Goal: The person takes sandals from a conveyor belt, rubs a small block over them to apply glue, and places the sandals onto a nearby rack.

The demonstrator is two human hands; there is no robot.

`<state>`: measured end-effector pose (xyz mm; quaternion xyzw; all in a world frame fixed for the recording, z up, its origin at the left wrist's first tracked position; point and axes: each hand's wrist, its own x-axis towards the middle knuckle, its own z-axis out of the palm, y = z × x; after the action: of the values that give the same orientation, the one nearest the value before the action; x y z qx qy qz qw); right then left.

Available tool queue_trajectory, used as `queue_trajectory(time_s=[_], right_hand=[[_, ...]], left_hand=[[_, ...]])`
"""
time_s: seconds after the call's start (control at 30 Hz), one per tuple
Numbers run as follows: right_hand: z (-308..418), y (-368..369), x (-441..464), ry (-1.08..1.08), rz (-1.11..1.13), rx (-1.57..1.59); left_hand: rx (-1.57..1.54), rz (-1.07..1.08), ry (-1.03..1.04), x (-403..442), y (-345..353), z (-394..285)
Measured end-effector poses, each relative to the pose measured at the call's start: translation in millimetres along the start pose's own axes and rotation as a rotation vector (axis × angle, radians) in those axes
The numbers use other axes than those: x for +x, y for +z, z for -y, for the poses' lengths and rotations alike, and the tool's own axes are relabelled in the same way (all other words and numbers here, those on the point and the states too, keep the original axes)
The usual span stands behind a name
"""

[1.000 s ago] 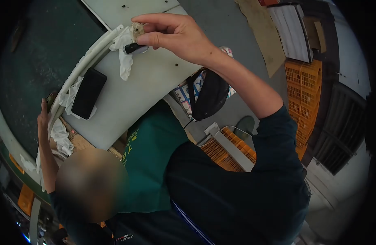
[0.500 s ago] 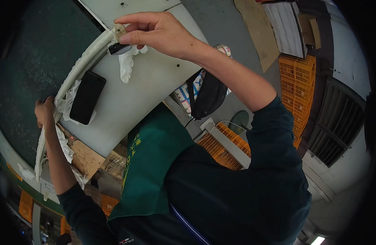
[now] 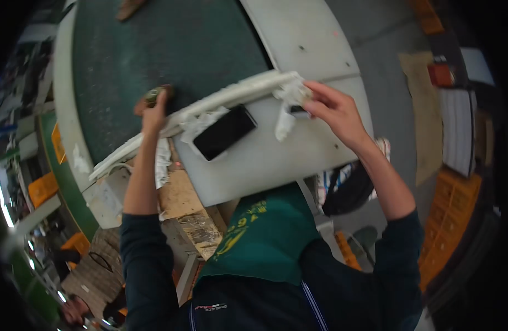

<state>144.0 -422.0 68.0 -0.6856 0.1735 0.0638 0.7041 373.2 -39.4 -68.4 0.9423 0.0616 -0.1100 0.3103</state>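
Head view: the fingertips of the left hand [image 3: 153, 115] seem to hold a dark lump [image 3: 152, 97] over the green surface [image 3: 182, 49]. The right hand [image 3: 339, 116] bends its thumb and finger close together by a white cloth [image 3: 289, 95]; I can't tell if they pinch anything. A small black thing [image 3: 299, 109] sits just below. Farther out, a phone [image 3: 225, 132] lies on the white table [image 3: 237, 171]. The work looks partway: the lump is up in the hand, not set down. I can't tell what is finished. A brown thing [image 3: 130, 7] is cut off at the top.
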Motion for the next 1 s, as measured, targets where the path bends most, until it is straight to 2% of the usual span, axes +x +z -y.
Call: queue_trajectory(time_s=[0.07, 0.13, 0.2, 0.23, 0.3, 0.33, 0.37, 0.43, 0.5, 0.53, 0.57, 0.63, 0.67, 0.73, 0.77, 0.8, 0.87, 0.9, 0.97, 1.0], right_hand=[[-1, 7, 4, 0.004, -0.043, 0.060], [-3, 12, 7, -0.037, 0.003, 0.048], [-9, 19, 15, -0.008, -0.026, 0.097], [-11, 25, 17, 0.004, -0.019, 0.074], [-6, 32, 22, 0.008, -0.006, 0.018], [-5, 36, 28, 0.027, 0.004, -0.006], [0, 41, 33, -0.014, 0.022, 0.057], [-3, 50, 33, -0.051, 0.064, 0.120], [-2, 56, 46, -0.065, 0.099, 0.116], [8, 63, 48, -0.039, 0.102, 0.097], [13, 70, 49, -0.046, 0.116, 0.086], [16, 89, 61, -0.029, 0.191, 0.197], [21, 103, 65, -0.027, 0.219, 0.182], [27, 131, 66, 0.017, 0.226, 0.194], [26, 147, 68, -0.010, 0.291, 0.251], [23, 163, 66, 0.011, 0.342, 0.257], [26, 206, 61, 0.036, 0.427, 0.243], [31, 229, 52, 0.057, 0.482, 0.227], [20, 273, 34, 0.132, 0.617, 0.205], [9, 293, 29, 0.191, 0.712, 0.209]], left_hand=[[0.078, 0.040, -0.252, 21, 16, -3], [-0.125, -0.093, -0.524, 26, 34, -35], [-0.420, -0.192, -0.712, 22, 29, -58], [-0.652, -0.005, -0.858, 13, 0, -76], [-1.132, -0.230, -0.768, 15, 10, -57], [-1.194, -0.204, -0.846, 33, 18, -37], [-1.156, -0.138, -0.892, 24, 3, -50], [-1.228, -0.032, -0.898, 15, -6, -46], [-1.605, 0.089, -0.757, 0, -8, -26], [-1.757, 0.221, -0.628, -10, -14, -15], [-1.774, 0.209, -0.621, -27, -23, -12], [-1.787, 0.327, -0.136, -68, -51, -10], [-1.789, 0.320, 0.048, -101, -77, -30], [-1.778, 0.218, 0.182, -156, -103, -30], [-1.817, 0.286, 0.210, -179, -112, -10], [-1.833, 0.232, 0.184, -205, -118, 4], [-1.914, 0.347, 0.310, -259, -150, 8], [-1.796, 0.184, 0.197, -281, -148, 24], [-1.656, 0.155, 0.097, -324, -135, 61], [-1.709, 0.112, 0.022, -351, -129, 69]])
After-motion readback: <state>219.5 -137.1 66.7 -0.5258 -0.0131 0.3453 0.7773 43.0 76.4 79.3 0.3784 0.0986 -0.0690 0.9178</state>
